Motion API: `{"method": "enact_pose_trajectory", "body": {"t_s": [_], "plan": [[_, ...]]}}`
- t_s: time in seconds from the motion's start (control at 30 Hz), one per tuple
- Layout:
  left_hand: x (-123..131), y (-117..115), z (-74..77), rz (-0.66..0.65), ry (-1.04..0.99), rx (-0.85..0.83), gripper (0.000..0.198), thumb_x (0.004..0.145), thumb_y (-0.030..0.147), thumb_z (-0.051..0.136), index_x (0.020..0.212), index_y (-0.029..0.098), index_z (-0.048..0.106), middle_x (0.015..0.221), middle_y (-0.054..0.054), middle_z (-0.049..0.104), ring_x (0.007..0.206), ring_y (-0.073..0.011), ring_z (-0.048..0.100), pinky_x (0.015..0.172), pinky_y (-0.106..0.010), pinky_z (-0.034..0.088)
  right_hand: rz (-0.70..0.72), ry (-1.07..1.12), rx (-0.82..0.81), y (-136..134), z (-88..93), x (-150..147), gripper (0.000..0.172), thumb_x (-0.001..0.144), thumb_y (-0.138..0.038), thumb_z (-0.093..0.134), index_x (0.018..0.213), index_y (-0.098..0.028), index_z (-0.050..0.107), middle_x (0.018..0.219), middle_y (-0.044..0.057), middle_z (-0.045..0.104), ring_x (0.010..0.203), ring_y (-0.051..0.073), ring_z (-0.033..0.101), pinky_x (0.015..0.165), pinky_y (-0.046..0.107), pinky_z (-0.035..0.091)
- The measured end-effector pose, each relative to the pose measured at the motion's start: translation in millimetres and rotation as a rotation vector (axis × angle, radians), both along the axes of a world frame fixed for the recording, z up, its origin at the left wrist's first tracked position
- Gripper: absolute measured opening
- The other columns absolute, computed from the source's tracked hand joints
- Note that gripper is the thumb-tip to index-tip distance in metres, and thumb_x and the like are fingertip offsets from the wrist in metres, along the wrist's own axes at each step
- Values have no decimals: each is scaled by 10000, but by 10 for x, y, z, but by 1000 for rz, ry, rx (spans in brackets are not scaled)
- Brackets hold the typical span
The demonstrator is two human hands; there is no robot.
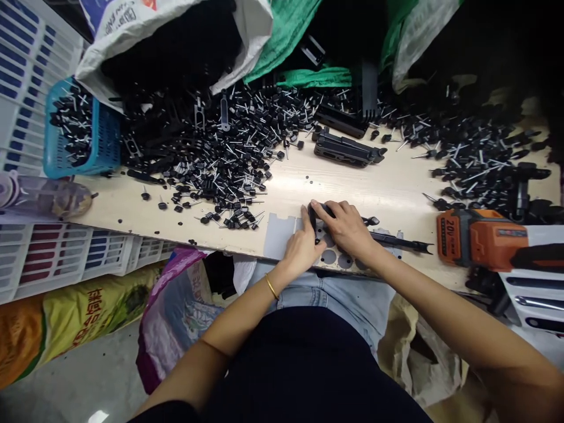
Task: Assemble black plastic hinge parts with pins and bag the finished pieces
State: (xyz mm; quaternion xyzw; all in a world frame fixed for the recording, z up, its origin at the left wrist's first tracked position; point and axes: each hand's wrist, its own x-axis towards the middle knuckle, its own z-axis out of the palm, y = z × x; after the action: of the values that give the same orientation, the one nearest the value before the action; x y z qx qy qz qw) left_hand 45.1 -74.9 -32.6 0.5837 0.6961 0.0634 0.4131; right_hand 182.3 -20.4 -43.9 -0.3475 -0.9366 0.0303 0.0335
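Black plastic bracket [318,218], likely light and rigid, sits on the perforated jig plate [335,257]; left hand [302,247] and right hand [348,226] both grip it at its near end.

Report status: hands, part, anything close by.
Both hands, left and right, gripping black plastic part on jig plate. Orange drill right, clear.

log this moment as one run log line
left hand pressing on black part | right hand gripping same part over grey plate | orange drill at right | pile of black pins behind
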Motion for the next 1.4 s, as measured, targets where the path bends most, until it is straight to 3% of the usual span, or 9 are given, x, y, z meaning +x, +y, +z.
{"method": "enact_pose_trajectory", "body": {"t_s": [0.2,0.3,0.4,0.53,0.67,0.8,1.03,1.23,1.4], "plan": [[-239,33,391,-190,189,-36,675,862,365,557,1388,11,324,952,-206,690,900,-335,671,743,-386,499,-15,46,-20,37,-27,-54,630,823,-40,378,1433,-193,352,1158,146,548,943,262,488,768,398,425],[-337,193,579,-269,349,230,400,925,300,459,1251,71,501,1009,-179,664,976,-318,633,826,-413,471,-24,265,-15,-106,64,-38,584,796,-46,399,1362,-188,424,1217,142,532,1057,257,500,842,409,446],[-302,488,490,-557,299,561,341,914,221,489,1233,104,506,1184,-169,582,1131,-282,539,937,-398,418,-142,487,-32,-445,236,159,345,811,-91,439,1117,-167,580,1014,117,624,941,229,569,796,374,465],[-110,708,252,-828,272,498,167,905,161,501,1042,117,585,1077,-124,604,1046,-245,577,798,-318,473,-585,493,-375,-847,346,564,137,844,-238,503,805,-187,624,711,48,645,642,176,582,637,321,457],[-20,380,348,-642,234,366,201,920,283,515,1054,143,568,1050,-95,599,882,-220,633,661,-295,486,-1043,1133,-648,-749,259,561,301,808,-476,564,912,-198,618,841,44,685,721,174,634,672,315,495],[-2,-50,504,-482,-78,317,215,892,307,542,1047,159,555,1017,-80,615,885,-215,634,714,-300,494,-1178,1690,-593,-402,304,204,386,751,-550,611,652,-179,572,607,-8,599,574,114,576,586,240,470],[195,-304,388,-115,-382,32,235,882,336,512,1045,168,537,761,-42,646,672,-207,644,623,-292,472,-1104,1628,-988,-244,513,31,432,651,-550,719,538,-174,540,501,-8,584,419,82,491,429,208,402],[246,-395,343,-48,-240,95,312,881,388,502,1080,149,533,865,-116,666,807,-279,657,681,-343,469,-1112,1651,-785,-286,390,36,454,678,-580,681,517,-203,487,492,-1,601,450,113,545,483,238,464],[157,-321,292,15,-794,-140,675,808,760,356,1028,162,578,782,-71,667,638,-202,640,564,-285,468,-1042,1575,-853,-396,454,15,465,697,-572,678,511,-187,496,491,8,608,415,110,546,425,226,436]]}}
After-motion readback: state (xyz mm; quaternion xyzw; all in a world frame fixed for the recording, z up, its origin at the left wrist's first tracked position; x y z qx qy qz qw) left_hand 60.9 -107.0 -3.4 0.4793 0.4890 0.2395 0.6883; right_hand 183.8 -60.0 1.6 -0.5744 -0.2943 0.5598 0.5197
